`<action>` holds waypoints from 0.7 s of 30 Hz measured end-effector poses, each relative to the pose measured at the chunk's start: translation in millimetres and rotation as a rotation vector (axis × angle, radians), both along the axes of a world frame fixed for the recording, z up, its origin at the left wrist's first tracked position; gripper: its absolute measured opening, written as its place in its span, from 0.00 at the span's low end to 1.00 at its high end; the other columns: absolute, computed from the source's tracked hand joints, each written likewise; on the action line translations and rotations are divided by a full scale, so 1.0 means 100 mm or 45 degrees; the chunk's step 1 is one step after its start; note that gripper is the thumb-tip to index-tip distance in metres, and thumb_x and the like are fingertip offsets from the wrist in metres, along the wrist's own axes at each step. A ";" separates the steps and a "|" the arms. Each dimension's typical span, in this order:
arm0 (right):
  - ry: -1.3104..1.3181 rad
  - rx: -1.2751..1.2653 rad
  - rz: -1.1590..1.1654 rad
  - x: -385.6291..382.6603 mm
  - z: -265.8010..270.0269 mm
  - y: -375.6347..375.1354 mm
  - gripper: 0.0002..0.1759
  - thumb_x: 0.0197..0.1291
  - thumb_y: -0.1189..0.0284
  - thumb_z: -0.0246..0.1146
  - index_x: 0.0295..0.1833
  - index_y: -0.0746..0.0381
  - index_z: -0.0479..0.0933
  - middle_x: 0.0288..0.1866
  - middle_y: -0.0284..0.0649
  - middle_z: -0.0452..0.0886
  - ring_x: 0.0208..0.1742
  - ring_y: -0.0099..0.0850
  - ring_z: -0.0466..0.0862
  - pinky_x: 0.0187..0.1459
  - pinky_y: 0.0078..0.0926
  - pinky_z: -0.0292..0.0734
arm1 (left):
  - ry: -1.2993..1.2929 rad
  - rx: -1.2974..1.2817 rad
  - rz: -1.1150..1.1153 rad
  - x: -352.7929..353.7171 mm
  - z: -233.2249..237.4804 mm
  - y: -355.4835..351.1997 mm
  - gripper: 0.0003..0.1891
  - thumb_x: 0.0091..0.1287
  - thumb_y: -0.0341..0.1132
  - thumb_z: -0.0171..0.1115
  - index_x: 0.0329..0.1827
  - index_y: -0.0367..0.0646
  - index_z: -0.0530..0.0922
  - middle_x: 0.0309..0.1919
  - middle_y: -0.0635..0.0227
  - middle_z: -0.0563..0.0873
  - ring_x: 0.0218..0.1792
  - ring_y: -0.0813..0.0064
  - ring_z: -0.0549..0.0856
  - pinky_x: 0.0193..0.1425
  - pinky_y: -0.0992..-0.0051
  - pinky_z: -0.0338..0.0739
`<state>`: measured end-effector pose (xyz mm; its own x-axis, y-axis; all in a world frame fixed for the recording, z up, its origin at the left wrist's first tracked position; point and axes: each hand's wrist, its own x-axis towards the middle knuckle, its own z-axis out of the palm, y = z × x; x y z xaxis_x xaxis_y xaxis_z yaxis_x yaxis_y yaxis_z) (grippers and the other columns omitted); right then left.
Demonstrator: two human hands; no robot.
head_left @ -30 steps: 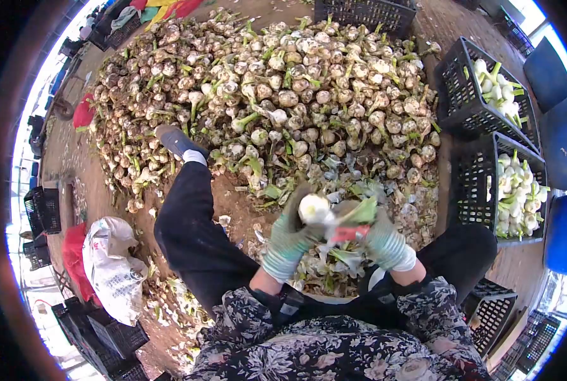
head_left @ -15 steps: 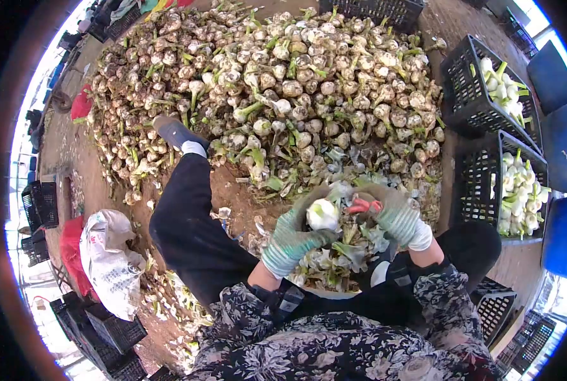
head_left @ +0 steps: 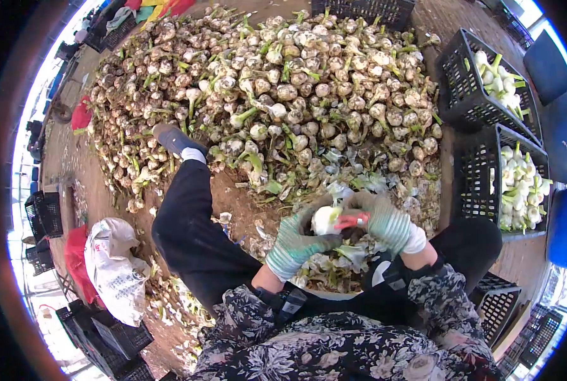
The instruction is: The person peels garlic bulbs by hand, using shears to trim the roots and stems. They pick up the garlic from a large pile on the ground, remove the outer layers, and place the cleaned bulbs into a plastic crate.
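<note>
My left hand (head_left: 293, 244), in a green-and-white striped work glove with a dark palm, is closed around a white, peeled garlic bulb (head_left: 324, 221). My right hand (head_left: 383, 219), gloved alike, is closed on a small red tool (head_left: 352, 220), whose exact kind I cannot make out. The tool's red end touches or nearly touches the bulb's right side; any blade is hidden. Beneath both hands lie loose garlic skins and leaf scraps (head_left: 324, 265), between my legs.
A large heap of dirty garlic bulbs (head_left: 283, 92) spreads ahead. At right, black crates (head_left: 477, 181) hold cleaned garlic (head_left: 521, 187), beside blue barrels (head_left: 566, 228). A white sack (head_left: 115, 273) lies on the left, with stacked black crates (head_left: 115, 336) near it.
My right hand has moved left, bringing the red tool from a gap beside the bulb up against it. The bulb has tilted slightly in my left hand.
</note>
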<state>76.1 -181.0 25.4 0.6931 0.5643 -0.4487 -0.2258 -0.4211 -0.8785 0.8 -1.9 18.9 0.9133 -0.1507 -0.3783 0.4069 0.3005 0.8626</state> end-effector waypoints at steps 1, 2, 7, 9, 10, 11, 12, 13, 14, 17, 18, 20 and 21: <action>0.169 0.226 -0.086 0.02 -0.08 -0.05 0.22 0.51 0.58 0.64 0.43 0.66 0.75 0.37 0.42 0.79 0.38 0.27 0.78 0.41 0.25 0.72 | -0.004 0.001 -0.005 0.01 0.01 0.00 0.35 0.43 0.21 0.69 0.59 0.36 0.66 0.49 0.64 0.76 0.48 0.77 0.76 0.52 0.77 0.72; 0.062 0.246 -0.048 0.01 -0.10 -0.08 0.20 0.54 0.62 0.62 0.45 0.66 0.74 0.38 0.41 0.79 0.39 0.26 0.78 0.40 0.23 0.73 | 0.054 -0.014 -0.014 0.00 0.00 0.01 0.35 0.44 0.21 0.69 0.59 0.36 0.66 0.48 0.64 0.76 0.47 0.77 0.76 0.51 0.77 0.73; 0.052 0.038 -0.007 -0.08 -0.05 -0.01 0.20 0.56 0.60 0.60 0.47 0.64 0.75 0.42 0.41 0.79 0.41 0.28 0.78 0.45 0.24 0.72 | -0.088 0.103 0.047 0.00 -0.02 -0.05 0.33 0.45 0.21 0.67 0.58 0.38 0.67 0.44 0.66 0.79 0.42 0.79 0.78 0.45 0.79 0.75; -0.346 0.302 0.179 -0.05 -0.17 -0.09 0.21 0.59 0.59 0.57 0.49 0.66 0.73 0.45 0.42 0.78 0.46 0.29 0.77 0.47 0.24 0.71 | 0.012 0.017 0.023 0.00 0.01 -0.03 0.33 0.44 0.20 0.67 0.58 0.37 0.68 0.44 0.66 0.79 0.42 0.78 0.78 0.46 0.79 0.75; 0.347 0.763 -0.211 -0.14 -0.21 -0.07 0.23 0.60 0.58 0.54 0.49 0.68 0.72 0.46 0.42 0.78 0.49 0.29 0.77 0.50 0.26 0.70 | 0.071 -0.030 0.030 0.00 0.01 -0.02 0.33 0.44 0.20 0.66 0.58 0.37 0.67 0.44 0.65 0.78 0.42 0.78 0.78 0.47 0.78 0.75; 0.344 0.762 -0.212 -0.15 -0.22 -0.10 0.23 0.60 0.58 0.54 0.49 0.68 0.72 0.46 0.42 0.78 0.49 0.29 0.77 0.50 0.26 0.70 | 0.128 -0.078 0.040 0.00 0.00 -0.02 0.34 0.44 0.20 0.66 0.59 0.36 0.66 0.45 0.65 0.78 0.42 0.78 0.78 0.47 0.78 0.75; 0.242 0.742 -0.173 -0.12 -0.15 -0.09 0.22 0.60 0.60 0.55 0.49 0.69 0.72 0.48 0.41 0.77 0.50 0.30 0.77 0.49 0.27 0.71 | 0.120 -0.067 0.033 0.02 -0.03 0.00 0.35 0.44 0.20 0.67 0.60 0.34 0.65 0.47 0.64 0.77 0.44 0.78 0.78 0.50 0.77 0.74; 0.143 0.722 -0.131 -0.10 -0.09 -0.06 0.21 0.60 0.62 0.56 0.49 0.70 0.72 0.49 0.40 0.77 0.51 0.30 0.76 0.49 0.28 0.72 | 0.118 -0.068 0.037 0.02 -0.05 0.00 0.35 0.44 0.20 0.67 0.60 0.34 0.65 0.47 0.64 0.77 0.44 0.78 0.78 0.50 0.77 0.74; 0.300 0.410 -0.247 -0.14 0.02 -0.05 0.16 0.57 0.68 0.58 0.46 0.69 0.73 0.44 0.42 0.79 0.45 0.35 0.80 0.46 0.30 0.74 | 0.052 0.013 0.075 0.02 -0.07 -0.01 0.35 0.44 0.21 0.67 0.59 0.34 0.65 0.48 0.63 0.77 0.46 0.77 0.77 0.51 0.76 0.73; -0.730 -0.062 -0.209 -0.30 0.03 0.10 0.11 0.50 0.74 0.59 0.41 0.65 0.75 0.36 0.46 0.80 0.38 0.41 0.80 0.40 0.32 0.75 | -0.087 0.043 0.113 -0.01 -0.17 -0.02 0.35 0.44 0.20 0.66 0.59 0.35 0.65 0.50 0.63 0.75 0.49 0.76 0.75 0.54 0.76 0.72; -0.617 -0.232 -0.179 -0.29 0.08 0.13 0.09 0.46 0.76 0.58 0.37 0.62 0.76 0.31 0.50 0.77 0.32 0.45 0.78 0.37 0.34 0.73 | -0.075 0.090 0.092 -0.01 -0.10 -0.05 0.36 0.42 0.19 0.65 0.60 0.35 0.65 0.49 0.62 0.76 0.48 0.76 0.76 0.52 0.75 0.73; -0.609 -0.272 -0.185 -0.27 0.05 0.11 0.09 0.46 0.76 0.57 0.36 0.62 0.76 0.32 0.51 0.77 0.33 0.45 0.79 0.36 0.34 0.73 | -0.062 0.135 0.069 -0.01 -0.05 -0.06 0.37 0.41 0.18 0.64 0.60 0.36 0.65 0.47 0.62 0.77 0.46 0.76 0.77 0.51 0.75 0.74; -0.603 -0.311 -0.186 -0.26 0.03 0.09 0.08 0.46 0.77 0.57 0.36 0.61 0.76 0.32 0.51 0.77 0.33 0.45 0.79 0.36 0.34 0.73 | 0.066 -0.012 0.025 -0.02 -0.04 -0.02 0.37 0.41 0.18 0.64 0.61 0.37 0.64 0.45 0.62 0.78 0.44 0.76 0.78 0.49 0.75 0.74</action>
